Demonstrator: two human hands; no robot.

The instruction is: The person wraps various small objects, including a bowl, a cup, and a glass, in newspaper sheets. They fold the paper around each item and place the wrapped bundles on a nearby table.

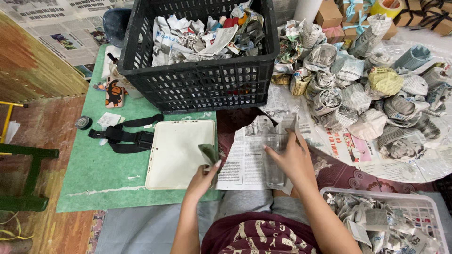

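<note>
Floor workspace, green mat (94,174): clear drinking glass (275,160) on newspaper sheet (245,162), right hand (292,157) gripping glass, left hand (205,176) pinching sheet's edge beside it; best rolled snugly.

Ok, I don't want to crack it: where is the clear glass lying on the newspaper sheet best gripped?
Judging by its pose, grip the clear glass around its middle wall, coming from above with the fingers spanning its width. It lies on its side on the newspaper sheet, so the rounded wall faces up. The right hand already rests there.
</note>
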